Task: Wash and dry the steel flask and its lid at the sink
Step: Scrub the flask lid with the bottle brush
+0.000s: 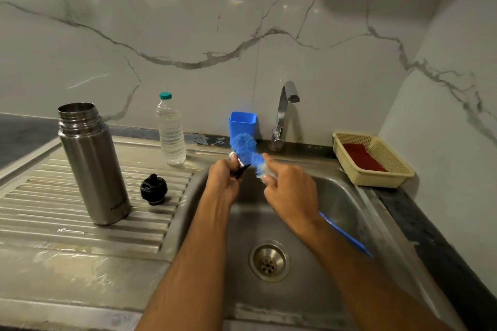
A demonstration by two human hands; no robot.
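Note:
The open steel flask [91, 161] stands upright on the ribbed drainboard [40, 204] at the left. Its black inner stopper [153, 188] lies beside it on the ribs. Over the sink basin [336, 212], my left hand [224, 180] grips a small steel and black lid part [240, 163]. My right hand [287, 188] holds a blue bottle brush [248, 149]; its bristle head is blurred and lies against that lid part. The brush's blue handle [347, 236] sticks out behind my right wrist.
A clear plastic water bottle [171, 130] with a teal cap stands behind the drainboard. A blue holder cup [243, 122] and a chrome tap [285, 113], not running, sit at the sink's back. A cream basket [376, 169] with a red cloth stands at the right. The drain [269, 260] is uncovered.

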